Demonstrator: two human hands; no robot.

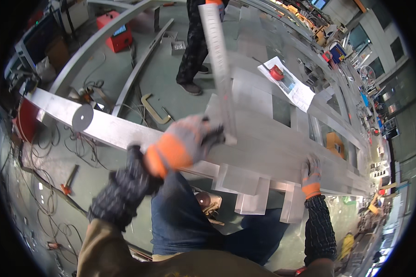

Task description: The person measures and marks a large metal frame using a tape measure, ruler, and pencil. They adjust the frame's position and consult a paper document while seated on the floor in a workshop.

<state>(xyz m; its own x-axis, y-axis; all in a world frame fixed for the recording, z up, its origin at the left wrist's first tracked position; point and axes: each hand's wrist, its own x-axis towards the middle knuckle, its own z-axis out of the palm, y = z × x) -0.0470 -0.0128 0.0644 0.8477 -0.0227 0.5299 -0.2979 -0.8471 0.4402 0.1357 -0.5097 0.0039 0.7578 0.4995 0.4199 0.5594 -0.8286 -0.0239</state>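
Observation:
My left hand [178, 145], in a grey and orange glove, is blurred by motion. Its fingers are closed at the lower end of a long, pale steel ruler [218, 60] with graduation marks. The ruler slants up and away from the hand over grey metal profiles, and its lower end is smeared. In a similar glove, my right hand [311, 175] lies with fingers stretched on the near side of a long, flat metal profile [282, 150]. Short box-shaped metal pieces [253, 198] jut toward me between my hands.
Another person [192, 51] stands across the frame, with an orange-gloved hand near the ruler's top. A paper sheet [300, 94] carries a red tape measure [276, 72]. A C-clamp [155, 111], a hammer [69, 180] and cables lie on the floor. A grey disc [82, 118] rests on the left beam.

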